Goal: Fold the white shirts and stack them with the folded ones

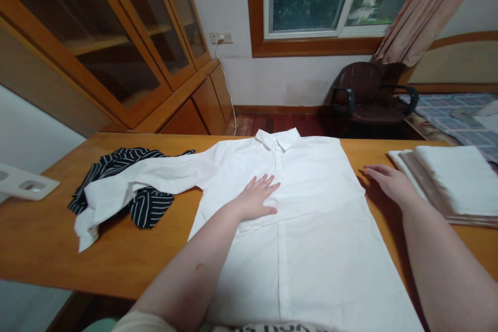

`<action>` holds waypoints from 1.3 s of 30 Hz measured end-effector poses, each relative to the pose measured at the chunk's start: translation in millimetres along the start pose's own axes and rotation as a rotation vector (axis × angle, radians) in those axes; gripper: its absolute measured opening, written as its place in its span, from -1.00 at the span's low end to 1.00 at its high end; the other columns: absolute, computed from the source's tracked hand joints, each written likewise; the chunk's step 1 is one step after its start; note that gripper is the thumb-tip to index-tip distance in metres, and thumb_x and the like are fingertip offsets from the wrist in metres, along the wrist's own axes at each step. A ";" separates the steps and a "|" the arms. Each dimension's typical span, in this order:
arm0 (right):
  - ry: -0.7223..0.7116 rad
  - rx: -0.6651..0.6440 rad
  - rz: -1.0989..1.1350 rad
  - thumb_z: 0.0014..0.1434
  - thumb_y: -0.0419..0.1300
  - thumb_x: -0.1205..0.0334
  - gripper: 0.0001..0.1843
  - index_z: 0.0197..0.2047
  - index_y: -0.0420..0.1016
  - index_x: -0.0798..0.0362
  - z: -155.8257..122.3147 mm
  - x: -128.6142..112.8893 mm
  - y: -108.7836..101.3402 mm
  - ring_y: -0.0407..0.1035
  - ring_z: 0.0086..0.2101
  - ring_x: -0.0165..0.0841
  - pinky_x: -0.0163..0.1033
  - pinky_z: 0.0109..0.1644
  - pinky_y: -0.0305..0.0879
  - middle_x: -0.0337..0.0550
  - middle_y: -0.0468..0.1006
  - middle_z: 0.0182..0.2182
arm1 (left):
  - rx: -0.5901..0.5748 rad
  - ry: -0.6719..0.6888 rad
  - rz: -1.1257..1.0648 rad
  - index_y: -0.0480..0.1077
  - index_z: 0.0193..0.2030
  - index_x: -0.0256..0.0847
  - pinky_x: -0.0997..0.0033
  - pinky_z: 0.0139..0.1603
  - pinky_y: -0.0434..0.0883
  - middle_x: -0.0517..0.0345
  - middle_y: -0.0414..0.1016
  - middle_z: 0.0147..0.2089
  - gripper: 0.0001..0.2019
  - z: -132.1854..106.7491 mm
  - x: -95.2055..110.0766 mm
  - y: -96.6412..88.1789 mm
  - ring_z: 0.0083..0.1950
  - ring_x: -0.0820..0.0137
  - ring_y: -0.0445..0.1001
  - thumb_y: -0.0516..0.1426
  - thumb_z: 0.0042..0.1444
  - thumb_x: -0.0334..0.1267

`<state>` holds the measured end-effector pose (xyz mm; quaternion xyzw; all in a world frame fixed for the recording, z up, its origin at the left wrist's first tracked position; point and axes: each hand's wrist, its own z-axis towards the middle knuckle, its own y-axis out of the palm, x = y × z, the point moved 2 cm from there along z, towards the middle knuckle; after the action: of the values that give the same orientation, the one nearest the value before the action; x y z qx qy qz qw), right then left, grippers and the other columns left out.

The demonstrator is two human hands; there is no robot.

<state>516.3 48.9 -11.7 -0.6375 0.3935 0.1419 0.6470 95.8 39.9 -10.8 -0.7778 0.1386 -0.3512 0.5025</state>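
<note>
A white button-up shirt (319, 238) lies front up on the wooden table, its collar at the far edge. One sleeve is folded across the chest; the other stretches out to the left over a black striped garment (151, 207). My left hand (257, 198) rests flat on the shirt's chest, fingers spread, over the folded sleeve. Just off the shirt's right edge, my right hand (387, 181) hovers near the table with its fingers extended and nothing in them.
Folded white and beige cloths (455, 179) are stacked on the table (35, 238) at the right. A white plastic piece (29, 182) juts in from the left. Beyond stand a glass-door cabinet (155, 36) and a dark armchair (363, 91).
</note>
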 end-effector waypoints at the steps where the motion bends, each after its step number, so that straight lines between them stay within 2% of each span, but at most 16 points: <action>1: 0.009 -0.082 0.002 0.07 0.13 0.06 -0.63 -0.13 0.48 0.11 -1.3 -0.5 -1.6 0.42 -0.20 -0.19 -0.17 -0.05 0.28 0.01 0.57 -0.19 | 0.001 0.000 0.000 -0.13 0.39 -0.04 0.02 0.36 -0.31 0.03 -0.34 0.46 -0.21 0.0 -0.2 0.2 0.44 0.17 -0.37 0.07 0.09 0.14; 4: -0.009 -0.334 -0.051 0.00 0.14 0.12 -0.66 -0.18 0.48 0.13 -5.2 0.9 -3.1 0.41 -0.32 -0.24 -0.21 -0.18 0.29 -0.02 0.57 -0.33 | 0.007 0.000 -0.004 -0.12 0.39 -0.04 0.03 0.37 -0.30 0.03 -0.33 0.46 -0.21 0.1 -1.3 0.8 0.44 0.18 -0.36 0.07 0.09 0.13; 9: -0.154 -0.518 -0.148 -0.18 0.29 0.11 -0.56 -0.18 0.45 0.07 -10.3 3.3 -1.2 0.39 -0.33 -0.25 -0.24 -0.22 0.28 -0.17 0.52 -0.39 | 0.051 0.005 -0.039 0.00 0.36 -0.07 0.09 0.37 -0.21 0.04 -0.21 0.45 -0.29 -1.7 -1.3 -2.4 0.44 0.19 -0.24 0.08 0.12 0.08; 11: -0.182 -0.505 -0.215 -0.16 0.28 0.12 -0.60 -0.20 0.45 0.07 -10.9 1.3 1.2 0.38 -0.36 -0.27 -0.24 -0.25 0.27 -0.19 0.52 -0.40 | 0.116 -0.041 -0.028 0.10 0.32 -0.09 0.16 0.35 -0.08 0.05 -0.10 0.43 -0.37 -3.7 0.0 -6.0 0.41 0.21 -0.10 0.08 0.13 0.02; 14: -0.193 -0.384 -0.302 -0.05 0.17 0.18 -0.74 -0.25 0.47 0.07 -10.5 -6.0 5.5 0.40 -0.32 -0.26 -0.23 -0.21 0.25 -0.13 0.56 -0.34 | 0.260 -0.204 0.033 0.20 0.25 -0.14 0.27 0.26 0.10 0.02 0.10 0.36 -0.49 -8.5 1.5 -13.6 0.32 0.23 0.14 0.03 0.18 -0.07; 16: -0.189 -0.306 -0.336 0.00 0.12 0.21 -0.76 -0.25 0.48 0.08 -11.0 -12.9 8.7 0.41 -0.27 -0.23 -0.22 -0.17 0.24 -0.08 0.57 -0.27 | 0.304 -0.312 0.085 0.26 0.19 -0.17 0.28 0.17 0.21 -0.02 0.29 0.23 -0.56 -12.8 2.0 -19.1 0.20 0.22 0.29 0.00 0.20 -0.10; 18: -0.163 -0.269 -0.402 -0.01 0.11 0.22 -0.76 -0.25 0.48 0.07 -13.2 -20.5 12.1 0.42 -0.24 -0.19 -0.21 -0.18 0.24 -0.05 0.57 -0.25 | 0.274 -0.420 0.142 0.36 0.06 -0.20 0.25 0.04 0.29 -0.06 0.42 0.06 -0.62 -18.3 1.0 -24.4 0.05 0.19 0.40 -0.01 0.20 -0.09; 21: -0.072 -0.253 -0.590 -0.07 0.13 0.25 -0.79 -0.31 0.49 0.06 -19.0 -31.3 15.3 0.43 -0.25 -0.12 -0.18 -0.26 0.24 0.01 0.57 -0.28 | 0.169 -0.606 0.207 0.42 -0.13 -0.24 0.22 -0.12 0.33 -0.11 0.48 -0.08 -0.64 -29.6 -4.0 -32.2 -0.08 0.13 0.46 0.01 0.15 0.00; 24: -0.029 -0.233 -0.725 -0.04 0.12 0.22 -0.84 -0.36 0.48 0.06 -24.5 -39.9 16.6 0.44 -0.26 -0.07 -0.16 -0.31 0.23 0.09 0.57 -0.29 | 0.064 -0.733 0.236 0.41 -0.15 -0.26 0.22 -0.18 0.34 -0.14 0.50 -0.13 -0.62 -40.9 -11.6 -36.9 -0.11 0.07 0.48 0.08 0.06 0.01; 26: -0.033 -0.228 -0.759 0.00 0.10 0.21 -0.81 -0.34 0.48 0.06 -26.1 -41.9 17.5 0.44 -0.24 -0.06 -0.15 -0.31 0.23 0.10 0.56 -0.26 | -0.007 -0.768 0.233 0.40 -0.11 -0.25 0.24 -0.20 0.34 -0.13 0.52 -0.12 -0.65 -45.9 -17.6 -37.6 -0.11 0.07 0.48 0.13 0.02 -0.07; 29: -0.025 -0.258 -0.770 0.02 0.07 0.19 -0.76 -0.28 0.50 0.05 -25.1 -38.0 19.1 0.44 -0.21 -0.05 -0.15 -0.29 0.23 0.08 0.57 -0.22 | -0.081 -0.746 0.179 0.44 -0.16 -0.21 0.29 -0.23 0.32 -0.11 0.53 -0.10 -0.74 -49.5 -25.1 -39.3 -0.11 0.12 0.49 0.12 0.02 -0.19; 34: -0.024 -0.295 -0.753 0.01 0.10 0.21 -0.77 -0.29 0.52 0.08 -21.5 -29.9 19.3 0.44 -0.20 -0.06 -0.16 -0.25 0.24 0.10 0.57 -0.21 | -0.042 -0.708 0.028 0.46 -0.34 -0.17 0.37 -0.28 0.30 -0.01 0.55 -0.19 -0.81 -58.9 -35.0 -52.2 -0.20 0.23 0.49 0.05 0.07 -0.17; 39: -0.028 -0.307 -0.760 -0.01 0.10 0.28 -0.84 -0.34 0.48 0.09 -21.8 -29.6 17.3 0.44 -0.28 -0.12 -0.20 -0.31 0.22 0.06 0.57 -0.30 | -0.049 -0.784 -0.056 0.43 -0.27 -0.18 0.37 -0.26 0.32 0.02 0.54 -0.15 -0.78 -68.9 -57.1 -56.2 -0.20 0.24 0.48 0.03 0.11 -0.15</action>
<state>478.0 40.5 -1.0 -0.8246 0.0953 -0.0417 0.5560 0.0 50.9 32.5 -0.8682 -0.0768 -0.0379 0.4888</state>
